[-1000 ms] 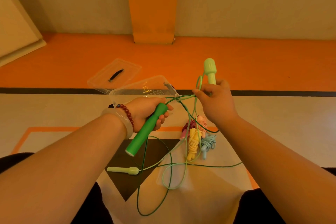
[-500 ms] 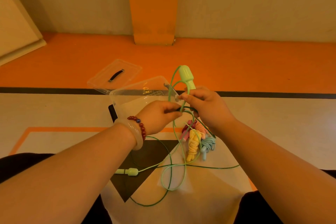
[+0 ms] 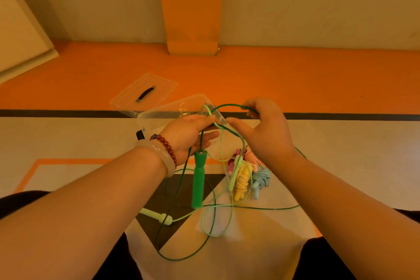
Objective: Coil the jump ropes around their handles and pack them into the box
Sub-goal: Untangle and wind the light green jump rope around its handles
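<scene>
While your left hand sits in front of the clear box in the head view, its thumb and nearly straight fingers pinch the dark green rope where it crosses the light green rope. A loop of the light green rope lies over your thumb. From that pinch the dark green handle hangs straight down, clear of the floor as far as I can tell. Your right hand is just beside the left, fingers curled over the dark green rope at the top of its arc, thumb stretched out toward the left hand. A light green handle dangles below the right hand, blurred. The second light green handle lies on the floor near your left forearm. Slack of both ropes lies in loose loops on the floor between your knees. Coiled bundles lie together under your right wrist: yellow bundle, blue bundle, pink bundle, and a darker pink one that is partly hidden. The box is open, with no rope seen in it. Its lid lies flat just behind it, black grip up. A red bead bracelet and a pale bangle sit on your left wrist.
</scene>
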